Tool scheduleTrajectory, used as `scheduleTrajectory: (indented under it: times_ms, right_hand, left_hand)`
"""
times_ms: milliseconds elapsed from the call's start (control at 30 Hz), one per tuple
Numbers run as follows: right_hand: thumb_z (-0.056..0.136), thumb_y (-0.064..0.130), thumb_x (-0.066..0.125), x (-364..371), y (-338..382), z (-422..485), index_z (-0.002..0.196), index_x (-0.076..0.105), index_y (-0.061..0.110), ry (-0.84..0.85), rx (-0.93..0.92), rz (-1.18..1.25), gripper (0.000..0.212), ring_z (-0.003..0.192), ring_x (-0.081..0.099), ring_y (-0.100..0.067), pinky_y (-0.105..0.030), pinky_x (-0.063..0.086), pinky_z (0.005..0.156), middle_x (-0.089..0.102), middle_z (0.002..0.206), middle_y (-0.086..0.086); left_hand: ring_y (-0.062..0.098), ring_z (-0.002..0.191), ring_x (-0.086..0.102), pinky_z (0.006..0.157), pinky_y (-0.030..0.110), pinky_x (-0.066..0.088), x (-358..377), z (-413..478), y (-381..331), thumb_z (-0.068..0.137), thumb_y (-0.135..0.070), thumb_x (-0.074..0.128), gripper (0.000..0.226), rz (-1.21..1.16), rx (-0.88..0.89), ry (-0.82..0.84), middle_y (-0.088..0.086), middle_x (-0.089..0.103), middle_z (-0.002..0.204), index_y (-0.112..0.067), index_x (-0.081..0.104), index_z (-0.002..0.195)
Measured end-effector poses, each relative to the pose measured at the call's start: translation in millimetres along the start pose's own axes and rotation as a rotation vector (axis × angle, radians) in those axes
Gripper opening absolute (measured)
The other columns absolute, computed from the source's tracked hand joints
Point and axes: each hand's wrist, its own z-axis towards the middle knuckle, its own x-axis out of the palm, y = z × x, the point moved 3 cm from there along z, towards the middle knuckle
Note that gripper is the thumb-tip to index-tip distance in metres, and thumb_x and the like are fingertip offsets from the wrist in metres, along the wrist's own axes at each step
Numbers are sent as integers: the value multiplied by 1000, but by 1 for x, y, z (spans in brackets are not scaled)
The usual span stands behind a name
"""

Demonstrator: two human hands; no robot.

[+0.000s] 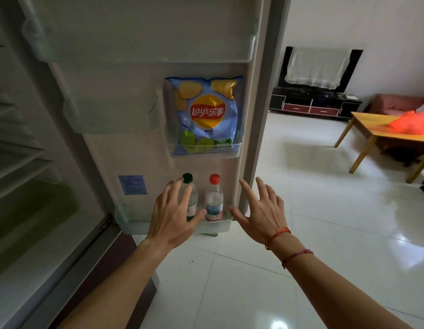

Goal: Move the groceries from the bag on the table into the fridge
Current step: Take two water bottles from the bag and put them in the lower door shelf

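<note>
The fridge door [111, 74] stood swung wide, its inner face pale, smooth plastic with clear moulded shelves. A glossy blue bag of crisps [205, 115] sat upright in a small clear bin [206, 151] at the door's right edge, and its crimped top rose well above the bin's rim. In the bottom door shelf [215, 227] two clear plastic bottles stood upright side by side toward the right end. The green-capped bottle [193, 198] was on the left and the red-capped bottle [214, 200] just beside it on the right.

The left hand [173, 219] was spread in front of the green-capped bottle, fingers straight and apart and gripping nothing. I could not tell whether it touched the bottle. The right hand [261, 214] hung released too, fingers fanned, near the right end of the bottom shelf by the door's outer edge, with thin red strings [277, 236] round the wrist.

Left of the door, the fridge's dim inside showed flat shelves [16, 162] and a greenish translucent drawer [28, 222] below them. A blue sticker [132, 185] sat low on the door panel.

Past the door's edge lay open room for walking — glossy white floor tiles [301, 186] catching the light. They ran back to a low dark TV stand [313, 105] and, at the far right, a wooden table [370, 128] with slanted legs. On the table lay the crumpled orange bag [413, 124] — well apart from the fridge.
</note>
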Motion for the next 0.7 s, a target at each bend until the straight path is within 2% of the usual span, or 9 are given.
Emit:
scheduleTrajectory:
  times_ms: [200,333,467,700]
  right_hand:
    - [75,79,11,-21,-30,-9,154,11,42,-37,92,-30,88,146,22,-35,-50,27,115,15,163,-11]
    - [78,77,19,-30,-47,-24,154,15,41,-79,185,-58,84,144,26,-34,-50,31,111,18,163,-11]
    - [79,75,24,-40,-61,-52,153,18,41,-111,306,-97,82,142,29,-35,-49,33,108,23,161,-12]
    - [77,76,20,-63,-72,-116,153,19,40,-152,541,-166,84,142,29,-33,-47,32,109,23,161,-11]
  left_hand:
    - [30,142,28,111,43,31,4,15,-31,86,-70,32,81,-68,73,13,10,29,155,-18,33,149]
    - [29,141,30,110,46,36,9,25,-50,85,-70,36,82,-123,178,34,7,31,154,-18,33,149]
    - [31,143,26,110,51,36,15,32,-71,84,-71,33,84,-164,292,71,9,30,156,-17,34,148]
    - [31,144,27,111,52,34,16,35,-116,86,-71,34,82,-242,495,103,8,28,157,-20,31,149]
